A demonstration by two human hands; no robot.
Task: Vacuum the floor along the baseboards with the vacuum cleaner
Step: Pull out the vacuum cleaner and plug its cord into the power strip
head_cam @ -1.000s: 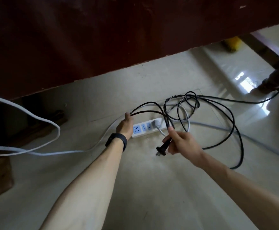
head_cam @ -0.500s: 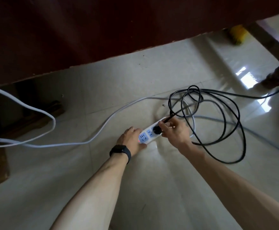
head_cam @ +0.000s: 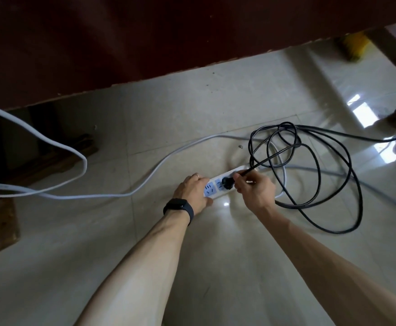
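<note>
A white power strip [head_cam: 210, 189] with blue sockets lies on the pale tiled floor. My left hand [head_cam: 193, 191] grips its near end and holds it down; a black band sits on that wrist. My right hand [head_cam: 254, 188] pinches the black plug [head_cam: 227, 183], which sits on a middle socket of the strip. From the plug a black cord [head_cam: 314, 175] runs off in loose loops on the floor to the right. The vacuum cleaner itself is out of view.
A dark red wooden furniture panel [head_cam: 121, 43] overhangs the floor at the top. The strip's white cable [head_cam: 58, 147] loops away to the left. A wooden foot [head_cam: 58, 158] stands at left, a yellow brush [head_cam: 354, 47] at top right.
My right hand brought the black plug from above the floor down onto the strip's socket. My left hand slid from the strip's far side onto its near end.
</note>
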